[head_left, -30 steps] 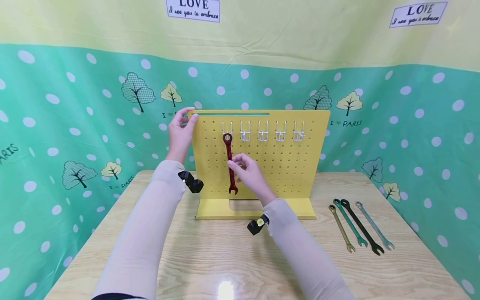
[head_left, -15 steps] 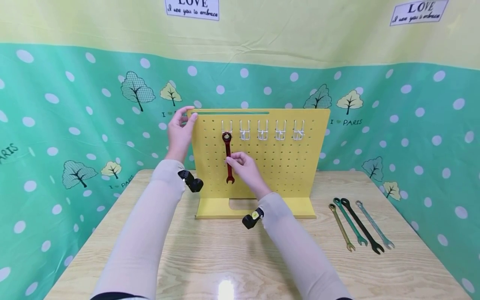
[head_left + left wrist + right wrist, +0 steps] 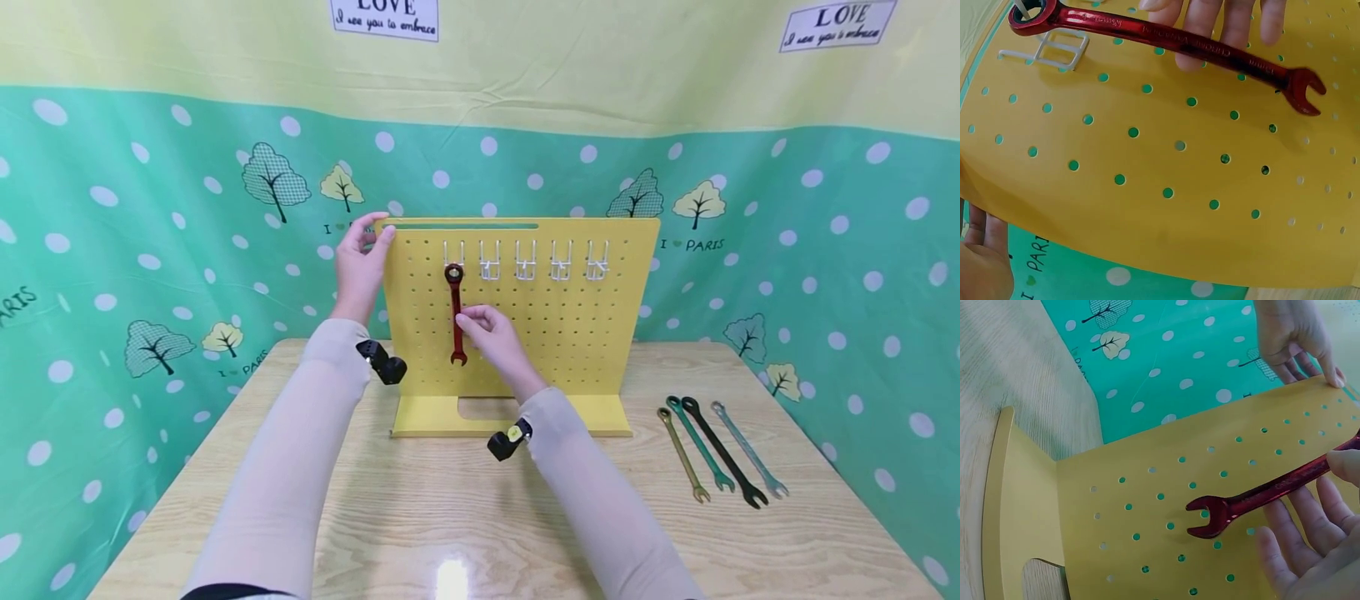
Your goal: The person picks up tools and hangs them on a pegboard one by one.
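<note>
My right hand (image 3: pixel 495 337) holds a red combination wrench (image 3: pixel 457 312) by the middle of its shank, thumb in front and fingers behind. The wrench points downward before a yellow pegboard (image 3: pixel 525 358), its open end at the bottom. In the left wrist view its ring end (image 3: pixel 1033 24) has the tip of a white wire hook (image 3: pixel 1032 60) passing through it. At the board's upper left corner, my left hand (image 3: pixel 362 265) grips the edge with the thumb in front; its other fingers are partly hidden behind the board.
Several more white hooks (image 3: pixel 526 271) line the board to the right. On the wooden table (image 3: pixel 420 517), at right, lie a gold wrench (image 3: pixel 683 456), a green wrench (image 3: pixel 701 445), a black wrench (image 3: pixel 722 452) and a silver wrench (image 3: pixel 749 448). A patterned curtain (image 3: pixel 247 192) hangs behind.
The lower end of the red wrench has swung up and in toward the board, and my right hand has shifted slightly up with it. My left hand stays on the corner.
</note>
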`<state>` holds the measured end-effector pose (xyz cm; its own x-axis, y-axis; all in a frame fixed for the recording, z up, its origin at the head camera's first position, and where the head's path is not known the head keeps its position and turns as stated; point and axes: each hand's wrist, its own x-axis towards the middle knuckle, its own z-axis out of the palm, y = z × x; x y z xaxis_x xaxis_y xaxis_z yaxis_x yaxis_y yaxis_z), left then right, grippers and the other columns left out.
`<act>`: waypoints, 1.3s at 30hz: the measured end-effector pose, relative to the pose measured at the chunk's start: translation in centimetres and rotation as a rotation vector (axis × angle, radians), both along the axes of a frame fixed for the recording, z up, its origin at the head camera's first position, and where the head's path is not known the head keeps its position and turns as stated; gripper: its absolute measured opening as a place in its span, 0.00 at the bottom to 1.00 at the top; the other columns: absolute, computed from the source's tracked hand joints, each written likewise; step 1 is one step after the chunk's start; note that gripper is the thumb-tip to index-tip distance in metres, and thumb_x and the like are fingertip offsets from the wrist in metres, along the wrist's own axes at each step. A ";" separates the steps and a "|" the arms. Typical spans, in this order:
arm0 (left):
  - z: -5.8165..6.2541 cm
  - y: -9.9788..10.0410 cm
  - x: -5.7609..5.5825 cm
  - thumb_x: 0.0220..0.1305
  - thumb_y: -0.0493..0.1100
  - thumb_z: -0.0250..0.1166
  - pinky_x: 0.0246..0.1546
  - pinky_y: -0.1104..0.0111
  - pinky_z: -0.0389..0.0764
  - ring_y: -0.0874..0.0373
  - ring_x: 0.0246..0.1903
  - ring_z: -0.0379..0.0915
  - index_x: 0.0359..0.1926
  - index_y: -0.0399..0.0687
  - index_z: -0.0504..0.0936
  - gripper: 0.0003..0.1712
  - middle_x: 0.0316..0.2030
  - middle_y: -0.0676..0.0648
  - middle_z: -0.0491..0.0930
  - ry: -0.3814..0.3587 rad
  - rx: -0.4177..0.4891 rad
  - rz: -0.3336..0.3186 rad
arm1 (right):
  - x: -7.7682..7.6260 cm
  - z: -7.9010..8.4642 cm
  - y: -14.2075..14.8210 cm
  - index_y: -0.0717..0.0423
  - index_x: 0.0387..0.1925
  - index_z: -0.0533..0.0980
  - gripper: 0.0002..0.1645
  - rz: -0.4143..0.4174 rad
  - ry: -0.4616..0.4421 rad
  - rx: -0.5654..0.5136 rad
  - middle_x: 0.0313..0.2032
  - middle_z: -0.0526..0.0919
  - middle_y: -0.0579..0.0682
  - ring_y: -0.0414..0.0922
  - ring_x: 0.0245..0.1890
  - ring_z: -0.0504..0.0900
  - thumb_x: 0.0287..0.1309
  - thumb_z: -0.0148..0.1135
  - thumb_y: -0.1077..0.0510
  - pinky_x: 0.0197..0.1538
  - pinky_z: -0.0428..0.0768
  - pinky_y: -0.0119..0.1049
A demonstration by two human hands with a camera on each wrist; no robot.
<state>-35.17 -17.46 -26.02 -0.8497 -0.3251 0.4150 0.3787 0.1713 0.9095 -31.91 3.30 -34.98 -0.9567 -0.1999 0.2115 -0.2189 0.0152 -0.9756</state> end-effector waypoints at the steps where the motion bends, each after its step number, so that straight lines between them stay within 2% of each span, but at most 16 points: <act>1: 0.0 0.0 0.0 0.69 0.55 0.64 0.47 0.63 0.80 0.56 0.42 0.76 0.60 0.62 0.80 0.20 0.47 0.49 0.77 0.000 0.000 0.000 | 0.1 0.0 0.1 0.61 0.56 0.75 0.20 -0.001 0.002 0.004 0.51 0.83 0.55 0.50 0.53 0.80 0.70 0.62 0.53 0.60 0.77 0.51; 10: -0.1 -0.1 0.0 0.69 0.56 0.63 0.46 0.63 0.80 0.55 0.42 0.76 0.61 0.60 0.79 0.21 0.46 0.48 0.77 0.008 -0.009 -0.003 | 0.7 -0.1 0.9 0.59 0.54 0.76 0.18 -0.009 0.036 0.044 0.51 0.82 0.54 0.50 0.51 0.79 0.69 0.62 0.53 0.57 0.79 0.52; 14: -0.1 -0.1 -0.1 0.69 0.56 0.63 0.46 0.63 0.80 0.56 0.41 0.75 0.61 0.60 0.79 0.21 0.46 0.49 0.77 0.012 -0.009 -0.003 | 0.8 -0.4 1.3 0.58 0.53 0.77 0.18 -0.012 0.055 0.091 0.48 0.82 0.52 0.53 0.50 0.79 0.69 0.63 0.52 0.52 0.81 0.47; 18: 0.0 -0.1 -0.1 0.69 0.55 0.63 0.47 0.63 0.80 0.56 0.42 0.76 0.60 0.62 0.80 0.20 0.46 0.49 0.77 0.005 -0.004 -0.007 | 0.9 -0.9 1.8 0.57 0.52 0.77 0.18 -0.004 0.070 0.137 0.47 0.81 0.51 0.52 0.48 0.80 0.68 0.63 0.50 0.50 0.81 0.42; 23: 0.1 0.0 -0.1 0.69 0.55 0.63 0.47 0.63 0.81 0.56 0.42 0.76 0.59 0.63 0.80 0.19 0.46 0.49 0.78 0.005 -0.001 -0.009 | 1.2 -1.5 2.6 0.57 0.52 0.77 0.19 0.017 0.074 0.160 0.47 0.80 0.51 0.47 0.45 0.80 0.68 0.63 0.49 0.52 0.81 0.47; 28: 0.1 0.0 -0.1 0.70 0.55 0.63 0.47 0.63 0.80 0.55 0.42 0.76 0.60 0.60 0.79 0.21 0.46 0.49 0.77 0.008 -0.001 -0.007 | 1.6 -1.8 3.8 0.55 0.52 0.77 0.19 0.018 0.046 0.193 0.45 0.80 0.52 0.47 0.44 0.79 0.69 0.63 0.48 0.51 0.81 0.48; 31: 0.1 0.0 0.0 0.70 0.55 0.63 0.47 0.63 0.80 0.55 0.42 0.76 0.62 0.58 0.79 0.22 0.46 0.49 0.77 0.014 0.001 -0.010 | 1.7 -2.0 4.5 0.55 0.53 0.76 0.20 0.025 0.035 0.208 0.46 0.80 0.56 0.48 0.44 0.79 0.69 0.63 0.47 0.52 0.81 0.51; 39: -0.1 -0.1 0.0 0.69 0.56 0.63 0.47 0.63 0.81 0.55 0.42 0.76 0.60 0.62 0.79 0.20 0.46 0.49 0.77 0.003 -0.011 -0.001 | 2.3 -2.7 7.0 0.53 0.52 0.77 0.19 0.003 0.030 0.277 0.45 0.81 0.58 0.49 0.42 0.79 0.68 0.63 0.46 0.51 0.80 0.57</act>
